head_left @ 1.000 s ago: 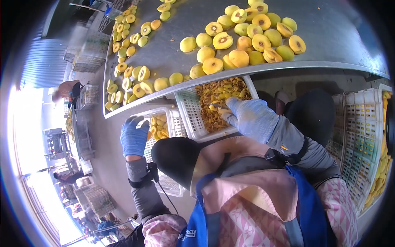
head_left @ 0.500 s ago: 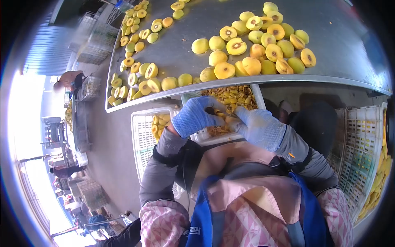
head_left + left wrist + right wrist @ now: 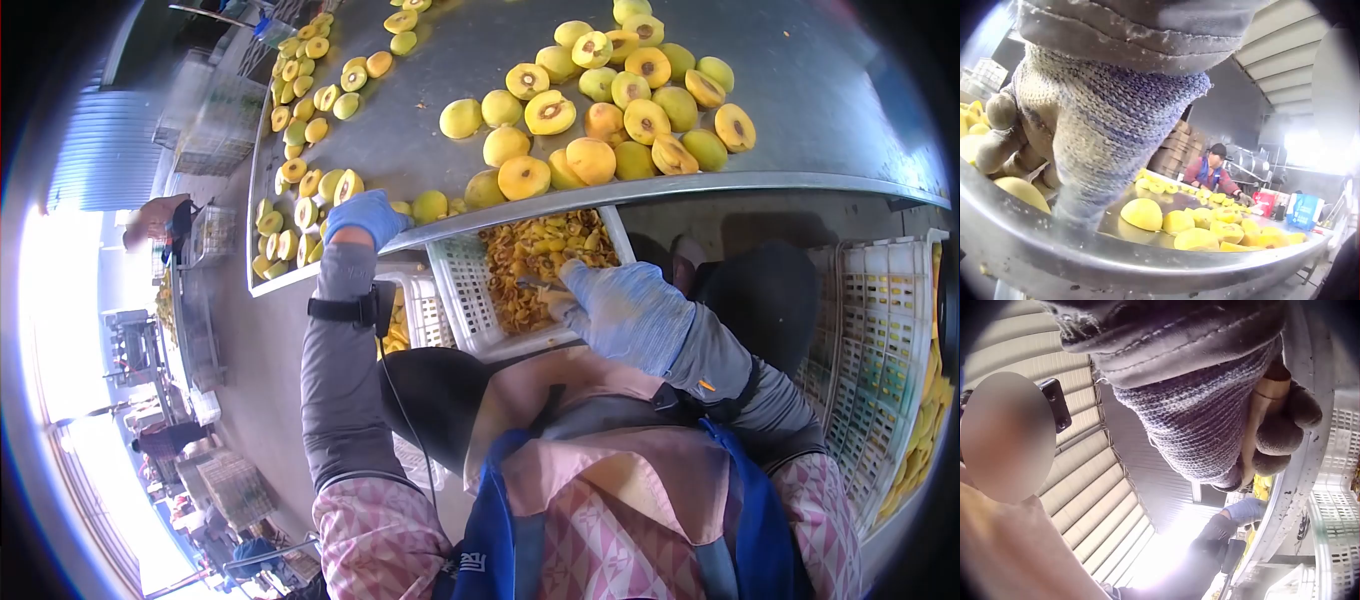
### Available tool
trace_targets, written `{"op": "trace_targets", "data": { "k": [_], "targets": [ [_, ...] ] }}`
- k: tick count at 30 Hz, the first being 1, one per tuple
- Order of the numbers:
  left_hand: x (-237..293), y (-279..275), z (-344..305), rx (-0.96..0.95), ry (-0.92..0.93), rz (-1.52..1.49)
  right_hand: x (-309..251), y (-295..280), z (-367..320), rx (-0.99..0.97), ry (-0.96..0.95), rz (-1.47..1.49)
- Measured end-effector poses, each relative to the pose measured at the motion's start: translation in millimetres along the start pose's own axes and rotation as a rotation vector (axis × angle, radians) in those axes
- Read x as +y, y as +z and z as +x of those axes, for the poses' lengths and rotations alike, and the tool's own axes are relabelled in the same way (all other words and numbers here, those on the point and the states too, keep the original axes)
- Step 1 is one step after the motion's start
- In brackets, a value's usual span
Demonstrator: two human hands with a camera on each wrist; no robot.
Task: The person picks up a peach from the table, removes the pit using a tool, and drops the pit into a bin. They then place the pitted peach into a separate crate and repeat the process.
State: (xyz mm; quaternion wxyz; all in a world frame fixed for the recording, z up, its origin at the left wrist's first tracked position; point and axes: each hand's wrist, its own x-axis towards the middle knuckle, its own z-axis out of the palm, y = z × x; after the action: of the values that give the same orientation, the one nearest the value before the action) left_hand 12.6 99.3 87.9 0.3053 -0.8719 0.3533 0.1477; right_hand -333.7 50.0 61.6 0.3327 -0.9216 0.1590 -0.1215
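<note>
My left hand [image 3: 365,215], in a blue knit glove, is at the near rim of the metal table. In the left wrist view its thumb and curled fingers are around a yellow peach half [image 3: 1022,190] lying just behind the rim. More peach halves [image 3: 1141,214] sit right beside the thumb. My right hand [image 3: 635,315], also gloved, is over a crate of peach scraps [image 3: 540,245]. It grips a tool with a wooden handle [image 3: 1267,394]; the tool's tip points left, small and unclear in the head view.
The metal table [image 3: 420,120] bears a pile of peach halves [image 3: 640,110] and a row along its left side. A white crate [image 3: 430,310] with yellow pieces stands beside the scrap crate, and a tall crate [image 3: 870,330] at right. Another person [image 3: 1213,169] works across the table.
My left hand came in to meet the right hand over the scrap crate, then moved away left and forward to the table's rim. The right hand stays over the crate with the tool.
</note>
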Motion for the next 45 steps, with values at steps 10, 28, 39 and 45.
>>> {"op": "trace_targets", "data": {
  "k": [10,28,39,45],
  "targets": [
    [-21,36,-8,0.124,0.376,-1.547,-3,-5,0,0.042,0.062,0.038],
    [108,47,-139,-0.284,0.489,-2.458,-9,-9,5,0.256,0.188,0.462],
    [118,43,-148,-0.144,0.636,-2.384,-6,1,5,0.328,0.101,0.303],
    [132,51,-141,0.169,0.67,-2.293,-11,0,6,0.366,0.094,0.19]
  ]
}}
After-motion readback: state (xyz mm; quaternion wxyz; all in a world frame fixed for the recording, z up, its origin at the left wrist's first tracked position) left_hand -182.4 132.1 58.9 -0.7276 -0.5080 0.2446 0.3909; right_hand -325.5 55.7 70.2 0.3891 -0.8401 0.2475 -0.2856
